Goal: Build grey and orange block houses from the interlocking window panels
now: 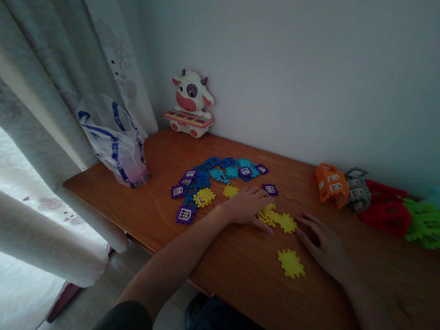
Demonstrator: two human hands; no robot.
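Observation:
My left hand [250, 205] lies palm down on the table, thumb and fingers spread, partly over several yellow interlocking tiles [268, 215]. Beside them, my right hand [325, 245] rests with loosely parted fingers, its fingertips close to the edge of a yellow tile [288, 223]; whether they touch is hard to tell. Nearer the front lies a single square yellow tile [291, 263]. Just beyond my left fingers is a purple window tile [270, 189]. Another yellow tile [231, 191] and a yellow tile [204, 197] sit to the left of that hand.
Blue tiles [202, 179], turquoise and purple ones lie scattered behind my left arm. Orange tiles [332, 185], grey tiles [358, 191], red tiles [386, 209] and green tiles [429, 223] are piled along the wall. A cow keyboard toy [191, 104] and a plastic bag [116, 145] stand at the back left.

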